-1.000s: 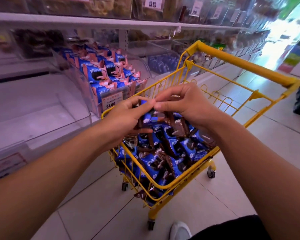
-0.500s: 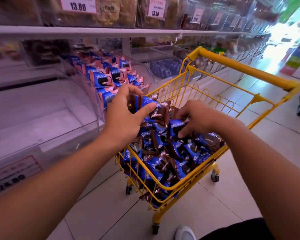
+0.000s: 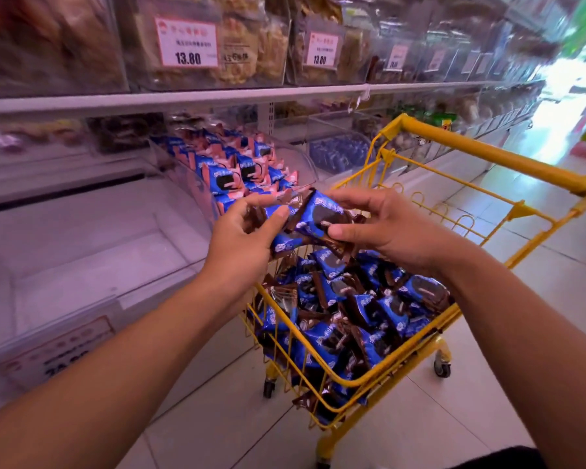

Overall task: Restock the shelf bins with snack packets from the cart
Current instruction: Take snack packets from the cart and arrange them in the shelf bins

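Head view looks down on two bare hands meeting above a small yellow wire cart (image 3: 481,211). Left hand (image 3: 241,238) has its grip clamped on a bunch of glossy blue-and-brown snack packets (image 3: 285,228), thumb pressed over the top one. Right hand (image 3: 389,228) pinches another packet (image 3: 322,216) of the same kind, thumb beneath and fingers curled over its crinkled edge; the two handfuls touch in the middle. Below them the cart basket is heaped with more packets (image 3: 352,309), shiny foil pillows with serrated brown ends, each printed with a dark round biscuit. To the left stands a clear plastic shelf bin (image 3: 82,238), smooth and curved at its front wall, showing a pale bare floor. Beside it another clear bin (image 3: 230,170) holds blue-and-pink packets standing in rows. Above, a white shelf edge (image 3: 217,96) carries bins with white price cards (image 3: 186,42). Glossy pale tiles (image 3: 224,418) cover the floor.
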